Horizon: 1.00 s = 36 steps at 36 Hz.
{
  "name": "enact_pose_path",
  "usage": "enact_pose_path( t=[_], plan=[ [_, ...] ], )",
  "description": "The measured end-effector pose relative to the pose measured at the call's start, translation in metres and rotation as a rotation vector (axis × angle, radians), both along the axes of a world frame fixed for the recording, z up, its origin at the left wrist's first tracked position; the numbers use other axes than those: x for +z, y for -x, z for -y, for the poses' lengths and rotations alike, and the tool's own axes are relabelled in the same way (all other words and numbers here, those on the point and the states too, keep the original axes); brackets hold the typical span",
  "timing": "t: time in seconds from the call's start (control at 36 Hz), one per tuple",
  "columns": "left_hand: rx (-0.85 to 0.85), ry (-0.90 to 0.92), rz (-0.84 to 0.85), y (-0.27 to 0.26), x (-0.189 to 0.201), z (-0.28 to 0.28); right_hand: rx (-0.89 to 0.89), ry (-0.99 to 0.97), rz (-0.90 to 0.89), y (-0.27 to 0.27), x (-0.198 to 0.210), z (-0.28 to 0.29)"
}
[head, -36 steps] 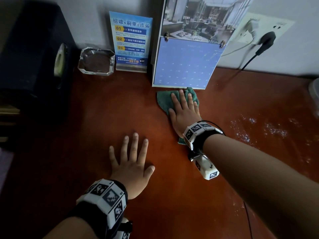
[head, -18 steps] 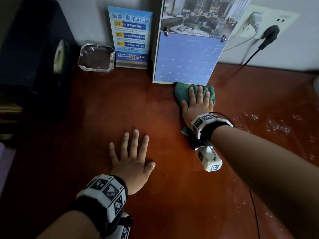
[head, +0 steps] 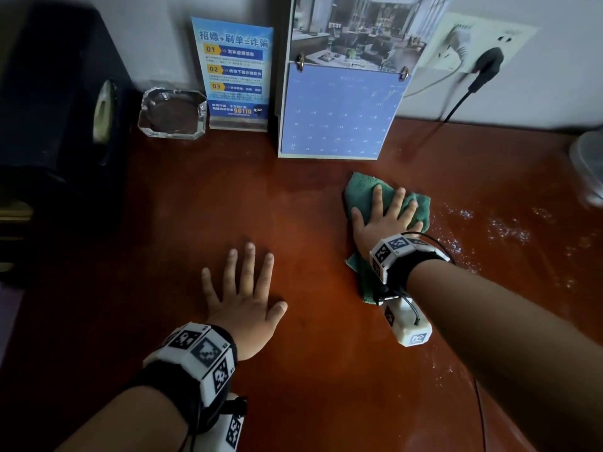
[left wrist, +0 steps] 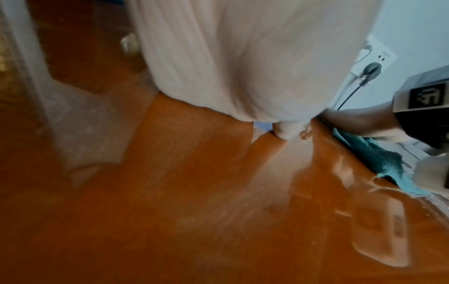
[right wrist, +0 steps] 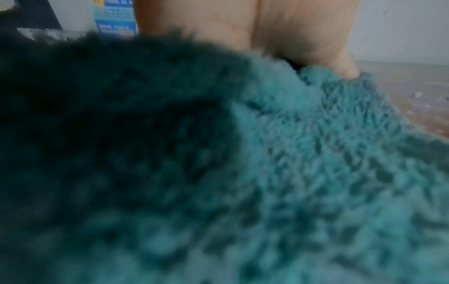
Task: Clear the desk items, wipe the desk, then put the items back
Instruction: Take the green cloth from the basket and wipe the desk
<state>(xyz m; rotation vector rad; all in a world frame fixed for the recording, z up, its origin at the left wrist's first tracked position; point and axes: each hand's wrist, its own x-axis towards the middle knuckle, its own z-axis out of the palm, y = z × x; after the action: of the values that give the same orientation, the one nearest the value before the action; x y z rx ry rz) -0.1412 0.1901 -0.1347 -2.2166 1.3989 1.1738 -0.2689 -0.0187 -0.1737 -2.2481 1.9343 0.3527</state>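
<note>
Here, we see the right hand (head: pixel 385 220) lying flat on a crumpled green terry cloth (head: pixel 360 187). Its fingers are straight and a little spread, pressing the fabric down rather than pinching it. In the right wrist view we find the palm bearing on the nubbly weave, which fills nearly the whole picture. The cloth lies on the reddish-brown wooden desk (head: pixel 195 223), right of centre, reaching past the fingertips and back under the wrist. To its left, apart from it, we see the left hand (head: pixel 243 298) palm-down on the bare wood, fingers splayed and holding nothing. Just right of the cloth we note pale specks (head: pixel 502 228) scattered over the glossy surface; we cannot tell whether they are droplets or dust. Beyond the cloth, near it but not touching, a blue-paged desk calendar (head: pixel 339 112) stands upright at the back of the desk. Just to its left we see a blue printed notice card (head: pixel 236 73) in a clear stand, and left of that a clear faceted glass ashtray (head: pixel 173 114). On the wall to the calendar's right we make out a white wall socket (head: pixel 473 37) with a black plug (head: pixel 487 60) in it, its cord running down behind the desk. A dark bulky shape (head: pixel 49 93) fills the far left, too dim for us to identify.
</note>
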Motion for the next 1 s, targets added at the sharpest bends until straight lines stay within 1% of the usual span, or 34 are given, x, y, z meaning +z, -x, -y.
enact_pose_path(
  t=[0.33, 0.67, 1.0],
  plan=[
    [0.001, 0.025, -0.002, 0.0, 0.0, 0.0, -0.112, -0.043, -0.025, 0.032, 0.005, -0.03],
    [-0.007, 0.002, 0.007, 0.0, 0.002, 0.002, -0.198, -0.071, -0.034, 0.054, 0.012, -0.067],
    [0.003, 0.046, 0.03, 0.001, 0.0, -0.002, -0.226, -0.09, -0.061, 0.076, 0.015, -0.103]
  ],
)
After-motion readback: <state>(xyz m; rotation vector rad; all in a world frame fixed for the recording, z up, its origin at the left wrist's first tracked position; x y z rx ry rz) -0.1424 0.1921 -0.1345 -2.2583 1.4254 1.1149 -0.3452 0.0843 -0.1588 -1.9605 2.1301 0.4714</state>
